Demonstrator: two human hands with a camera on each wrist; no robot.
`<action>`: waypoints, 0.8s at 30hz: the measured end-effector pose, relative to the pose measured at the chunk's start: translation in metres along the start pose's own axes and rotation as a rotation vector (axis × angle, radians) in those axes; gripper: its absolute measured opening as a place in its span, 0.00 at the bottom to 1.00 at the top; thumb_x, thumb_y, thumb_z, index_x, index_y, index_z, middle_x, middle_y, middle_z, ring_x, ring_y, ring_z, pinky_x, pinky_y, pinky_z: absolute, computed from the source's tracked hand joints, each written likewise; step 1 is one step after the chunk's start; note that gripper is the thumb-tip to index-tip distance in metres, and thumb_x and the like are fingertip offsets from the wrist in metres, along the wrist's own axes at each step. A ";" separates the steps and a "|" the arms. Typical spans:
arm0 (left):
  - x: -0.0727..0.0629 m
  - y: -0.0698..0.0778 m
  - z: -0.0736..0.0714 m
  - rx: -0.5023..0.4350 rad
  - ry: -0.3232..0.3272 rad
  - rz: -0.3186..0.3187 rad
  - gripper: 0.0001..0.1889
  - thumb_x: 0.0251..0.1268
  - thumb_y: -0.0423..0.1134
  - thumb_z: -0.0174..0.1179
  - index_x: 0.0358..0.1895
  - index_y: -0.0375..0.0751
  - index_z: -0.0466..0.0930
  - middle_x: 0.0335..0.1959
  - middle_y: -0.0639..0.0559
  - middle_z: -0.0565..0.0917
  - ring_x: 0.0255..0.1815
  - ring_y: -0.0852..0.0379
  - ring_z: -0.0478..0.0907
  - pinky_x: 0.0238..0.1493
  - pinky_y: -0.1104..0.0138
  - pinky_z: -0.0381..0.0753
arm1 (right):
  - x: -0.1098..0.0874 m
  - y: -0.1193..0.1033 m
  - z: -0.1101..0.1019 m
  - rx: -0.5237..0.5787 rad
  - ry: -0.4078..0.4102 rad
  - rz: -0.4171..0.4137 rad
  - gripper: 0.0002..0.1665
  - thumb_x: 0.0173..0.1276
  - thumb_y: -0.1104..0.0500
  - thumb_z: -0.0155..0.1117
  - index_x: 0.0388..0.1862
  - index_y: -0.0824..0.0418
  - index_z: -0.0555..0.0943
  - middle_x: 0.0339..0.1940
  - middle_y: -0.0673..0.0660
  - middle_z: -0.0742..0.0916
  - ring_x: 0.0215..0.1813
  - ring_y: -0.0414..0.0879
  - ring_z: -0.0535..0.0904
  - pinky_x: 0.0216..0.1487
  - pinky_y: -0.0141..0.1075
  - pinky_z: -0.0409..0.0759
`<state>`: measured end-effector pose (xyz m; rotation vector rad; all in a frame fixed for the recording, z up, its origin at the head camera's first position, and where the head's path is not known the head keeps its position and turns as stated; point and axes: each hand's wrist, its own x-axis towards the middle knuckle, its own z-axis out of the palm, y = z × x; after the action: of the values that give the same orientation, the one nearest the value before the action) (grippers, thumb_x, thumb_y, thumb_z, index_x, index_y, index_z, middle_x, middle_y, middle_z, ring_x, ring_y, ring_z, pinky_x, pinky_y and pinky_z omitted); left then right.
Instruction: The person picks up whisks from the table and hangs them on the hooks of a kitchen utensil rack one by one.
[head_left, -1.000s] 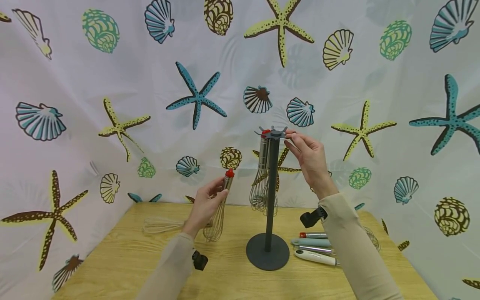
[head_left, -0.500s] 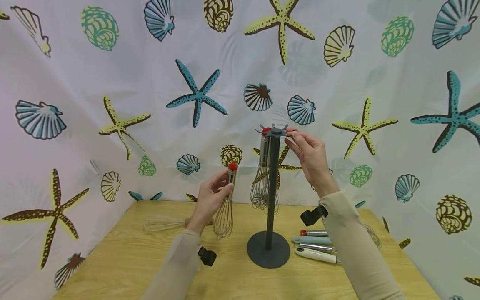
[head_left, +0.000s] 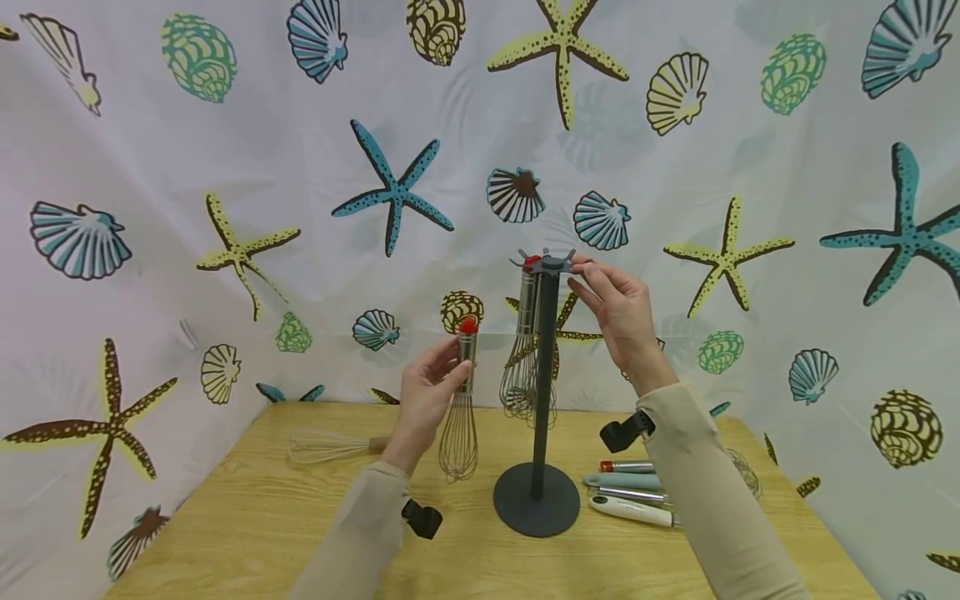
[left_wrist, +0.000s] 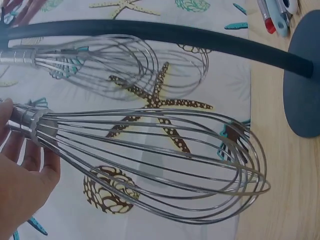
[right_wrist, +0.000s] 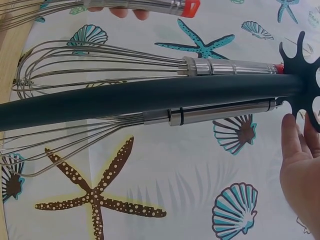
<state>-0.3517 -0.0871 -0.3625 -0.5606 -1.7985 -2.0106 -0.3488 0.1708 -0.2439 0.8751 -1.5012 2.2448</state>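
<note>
My left hand (head_left: 426,400) grips the steel handle of a balloon whisk (head_left: 467,358) with a red end cap. This whisk hangs upright with its wires down, left of a dark grey utensil stand (head_left: 545,375). My right hand (head_left: 621,321) pinches the right side of the stand's hooked top (head_left: 553,263) between fingertips and thumb. Two whisks hang from the hooks: a red-capped whisk (right_wrist: 235,67) and a plain steel-handled whisk (right_wrist: 220,112). In the left wrist view, fingers wrap the held whisk's handle just above its collar (left_wrist: 37,127).
On the wooden table (head_left: 480,558), a whisk with a wooden handle (head_left: 378,445) lies at left. Right of the stand's round base (head_left: 536,521) lie several utensils, among them a white handle (head_left: 633,510) and a pale blue handle (head_left: 622,481). A patterned curtain (head_left: 480,108) stands behind.
My left hand has moved right and slightly up, bringing the red-capped whisk from tilted to nearly upright and closer to the stand. My right hand stays at the stand's top.
</note>
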 end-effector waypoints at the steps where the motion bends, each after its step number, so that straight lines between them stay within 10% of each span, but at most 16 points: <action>1: -0.001 0.002 0.002 -0.005 0.007 0.008 0.23 0.66 0.30 0.62 0.64 0.44 0.77 0.58 0.40 0.81 0.48 0.61 0.82 0.45 0.71 0.81 | 0.000 0.000 0.000 0.000 -0.001 0.000 0.10 0.74 0.59 0.59 0.38 0.58 0.87 0.55 0.56 0.81 0.65 0.46 0.75 0.66 0.40 0.74; 24: 0.011 0.031 0.028 -0.003 0.028 0.082 0.23 0.67 0.35 0.63 0.65 0.49 0.76 0.59 0.49 0.82 0.51 0.59 0.81 0.47 0.72 0.80 | -0.001 0.001 0.002 -0.002 0.006 -0.006 0.10 0.74 0.60 0.59 0.38 0.57 0.87 0.56 0.58 0.81 0.67 0.48 0.74 0.66 0.40 0.74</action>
<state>-0.3436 -0.0623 -0.3274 -0.5947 -1.7281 -1.9576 -0.3482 0.1687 -0.2442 0.8700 -1.4956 2.2398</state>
